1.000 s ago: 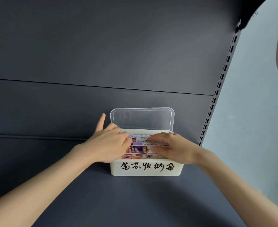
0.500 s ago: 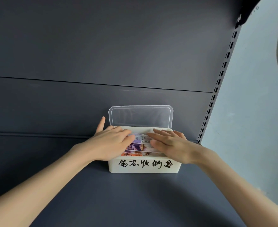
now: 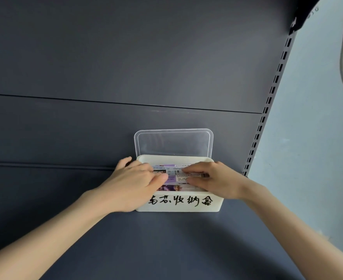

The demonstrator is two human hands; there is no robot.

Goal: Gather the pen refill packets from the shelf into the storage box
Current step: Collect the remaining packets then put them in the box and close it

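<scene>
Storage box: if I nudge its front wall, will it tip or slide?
Probably slides: the storage box looks low and wide on the smooth shelf. Likely light, thin plastic holding flat pen refill packets. The clear lid propped behind may topple.
</scene>
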